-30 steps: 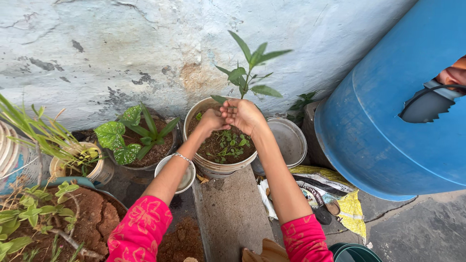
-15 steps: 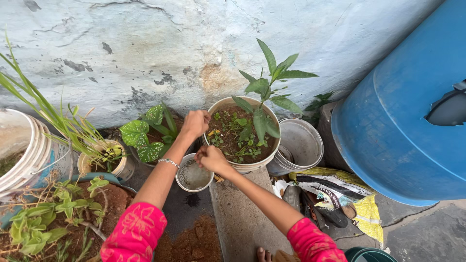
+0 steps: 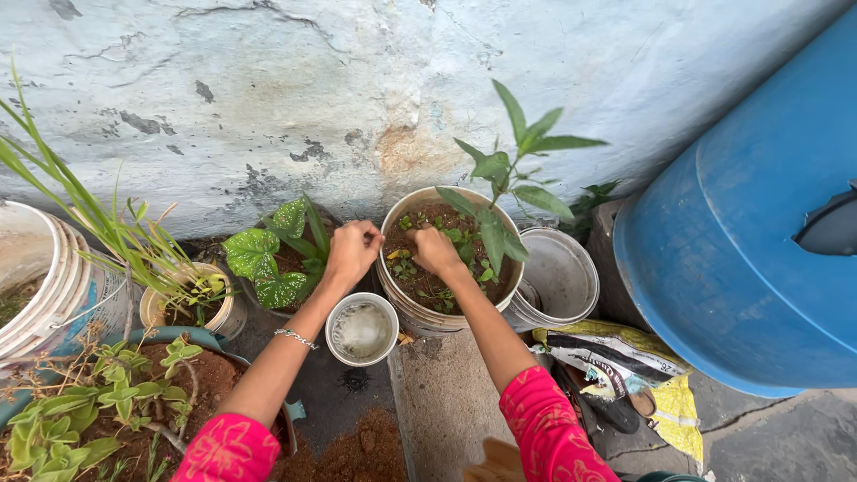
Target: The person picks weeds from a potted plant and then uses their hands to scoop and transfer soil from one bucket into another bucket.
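Note:
A cream bucket pot (image 3: 420, 318) stands against the wall, holding dark soil, small weeds (image 3: 403, 266) and a tall leafy sapling (image 3: 509, 170). My right hand (image 3: 436, 251) is down on the soil inside the pot, fingers curled shut among the weeds. My left hand (image 3: 353, 249) is a closed fist at the pot's left rim, above a small round cup (image 3: 361, 330) of cloudy water. Whether either fist holds anything is hidden. Both sleeves are pink with a floral print, and a thin bracelet (image 3: 295, 337) is on my left wrist.
An empty metal pot (image 3: 561, 278) sits right of the bucket, beside a large blue barrel (image 3: 759, 250). A yellow bag (image 3: 625, 357) lies below it. To the left stand a spotted-leaf plant (image 3: 272, 259), a grassy pot (image 3: 192, 299), a white bucket (image 3: 36, 277) and loose soil (image 3: 357, 446).
My right hand has moved from above the small cup back up into the bucket pot's soil. My left hand dropped slightly along the rim, still closed.

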